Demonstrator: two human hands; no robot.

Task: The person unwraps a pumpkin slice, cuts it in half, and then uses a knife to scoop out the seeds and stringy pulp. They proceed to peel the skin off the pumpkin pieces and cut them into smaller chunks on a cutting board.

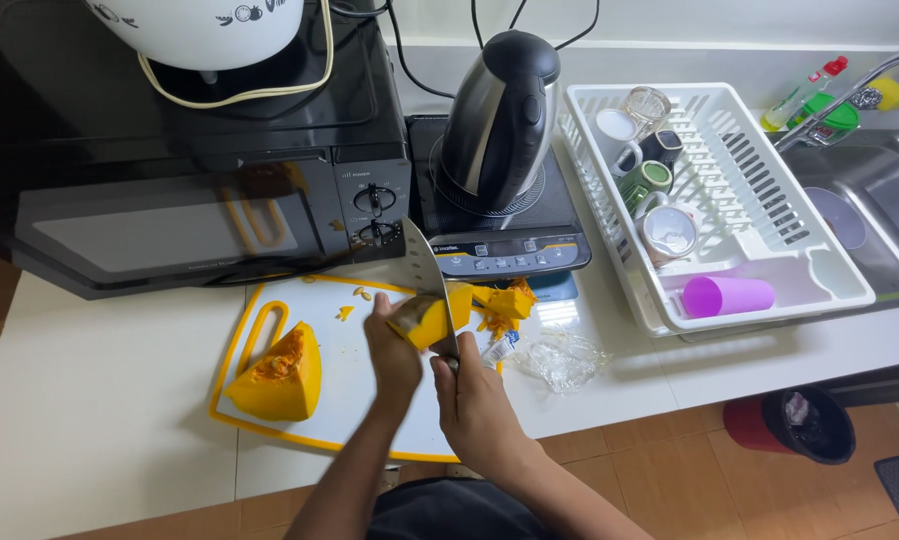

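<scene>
Looking down from the head at a pale counter (99,420) above a brown tiled floor (669,470). Gripping a yellow squash piece (431,320) in the left hand (394,355), fingers curled shut around it, just above the white, yellow-rimmed cutting board (349,400). Clamping the right hand (474,400) on the handle of a big knife (424,275), blade tip pointing away, edge seemingly pressing into the piece, though blurred there. Lying on the board's left end, a larger squash wedge (279,375); beside the hands, orange scraps (509,300) and crumpled clear wrap (559,358). Standing behind: a black microwave (189,190), an electric kettle (499,120), a white dish rack (759,200) holding mugs and a purple cup (727,296), then a steel sink (879,200).
</scene>
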